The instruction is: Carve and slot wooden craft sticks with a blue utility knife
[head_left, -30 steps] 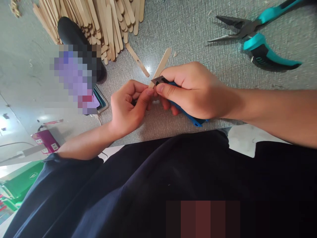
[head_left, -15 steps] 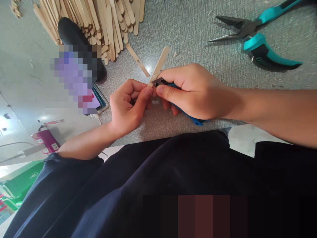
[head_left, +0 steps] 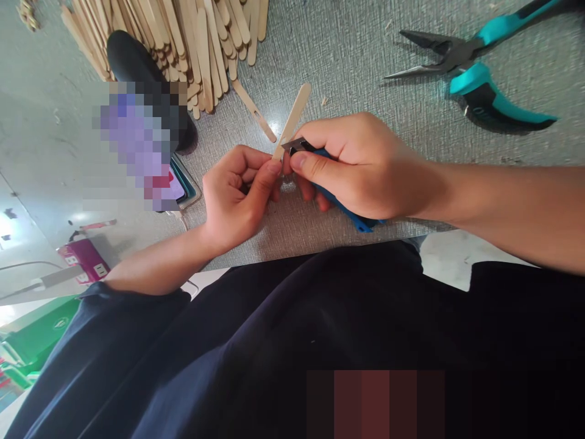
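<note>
Between its thumb and fingers, my left hand point(head_left: 242, 189) pinches the lower end of a wooden craft stick point(head_left: 296, 116), which slants up and to the right. My right hand point(head_left: 361, 167) is wrapped around a blue utility knife point(head_left: 340, 207), its thumb pressed near the front. The knife's short metal blade points left, close to the stick's edge just above my left thumb; whether it touches the wood I cannot tell. Behind the hands lies a second craft stick point(head_left: 253, 110) with a slot cut in it.
A big pile of craft sticks point(head_left: 201, 42) lies at the back. Left of the hands are a black rounded object point(head_left: 137, 64) and a partly blurred phone point(head_left: 183, 189). Teal-handled pliers point(head_left: 461, 55) rest open at the right. A purple power strip point(head_left: 86, 259) is at the far left.
The blade has drawn slightly up and right, off the face of the stick, exposing more of the wood. My left hand stays nearly still.
</note>
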`<move>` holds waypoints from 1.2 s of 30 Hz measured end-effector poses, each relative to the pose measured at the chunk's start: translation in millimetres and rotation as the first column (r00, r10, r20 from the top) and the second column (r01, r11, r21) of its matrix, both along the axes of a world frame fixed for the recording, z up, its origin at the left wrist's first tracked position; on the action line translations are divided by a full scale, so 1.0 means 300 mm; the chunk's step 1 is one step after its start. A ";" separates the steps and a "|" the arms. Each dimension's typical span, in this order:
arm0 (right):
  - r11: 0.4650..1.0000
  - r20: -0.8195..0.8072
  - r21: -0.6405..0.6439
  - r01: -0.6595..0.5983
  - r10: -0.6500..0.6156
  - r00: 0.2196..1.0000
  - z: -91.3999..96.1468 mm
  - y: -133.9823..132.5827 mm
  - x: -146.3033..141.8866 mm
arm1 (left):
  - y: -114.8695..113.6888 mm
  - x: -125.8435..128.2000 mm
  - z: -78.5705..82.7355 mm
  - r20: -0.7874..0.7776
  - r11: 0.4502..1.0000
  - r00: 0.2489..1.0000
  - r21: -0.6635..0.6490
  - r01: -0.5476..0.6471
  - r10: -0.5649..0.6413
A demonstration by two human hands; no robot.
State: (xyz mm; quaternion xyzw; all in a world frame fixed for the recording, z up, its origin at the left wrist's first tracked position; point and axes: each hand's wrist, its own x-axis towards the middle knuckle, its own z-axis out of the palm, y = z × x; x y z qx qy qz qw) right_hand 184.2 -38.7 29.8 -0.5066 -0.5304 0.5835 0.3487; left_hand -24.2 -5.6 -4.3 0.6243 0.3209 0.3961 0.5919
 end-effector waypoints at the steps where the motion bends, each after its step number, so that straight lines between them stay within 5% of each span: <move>1: 1.000 0.003 -0.007 -0.003 0.003 1.000 0.001 0.000 -0.001 | 0.000 -0.001 -0.001 0.000 1.000 1.000 0.006 0.005 -0.005; 21: 0.998 0.039 -0.024 -0.051 0.052 0.998 0.007 0.000 0.010 | 0.037 -0.009 0.003 -0.032 0.989 0.989 0.009 0.145 -0.145; 36: 0.999 -0.012 -0.036 -0.014 0.014 1.000 0.005 0.004 0.014 | 0.011 0.007 0.009 -0.050 1.000 0.999 -0.022 0.020 -0.021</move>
